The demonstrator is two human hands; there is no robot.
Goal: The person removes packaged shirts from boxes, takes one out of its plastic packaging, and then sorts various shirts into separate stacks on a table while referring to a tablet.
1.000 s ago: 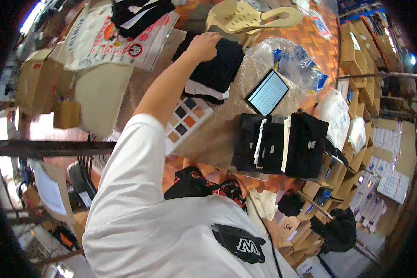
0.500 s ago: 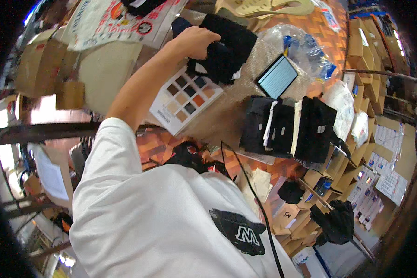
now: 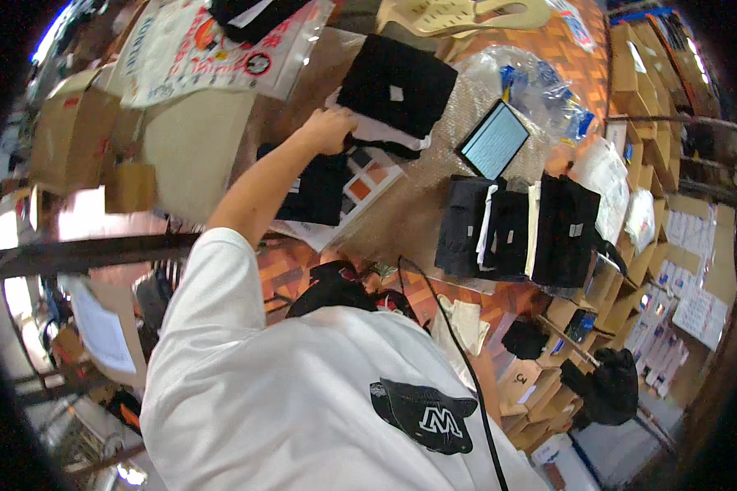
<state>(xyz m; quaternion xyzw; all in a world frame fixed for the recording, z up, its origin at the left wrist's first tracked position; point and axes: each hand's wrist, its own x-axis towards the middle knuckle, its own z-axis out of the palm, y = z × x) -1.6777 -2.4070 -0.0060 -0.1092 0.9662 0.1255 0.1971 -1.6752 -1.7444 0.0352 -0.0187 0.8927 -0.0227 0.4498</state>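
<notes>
My left hand reaches far forward over the low work surface, its fingers closed at a dark cloth edge beside a folded black garment with a small white label. A pale layer shows under that garment. Below my left wrist another folded black garment lies over a white colour chart with square swatches, covering much of it. My right hand does not show; only a strip of skin, perhaps my right forearm, appears beside my shirt.
A tablet lies on bubble wrap, near a clear plastic bag. Folded dark garments stand in a row to the right. A printed white bag and cardboard boxes are at the left. A black cable crosses my front.
My left hand has moved down and slightly left from the dark pile. A folded black garment now covers much of the chart, and the labelled garment at the back lies flat in view.
</notes>
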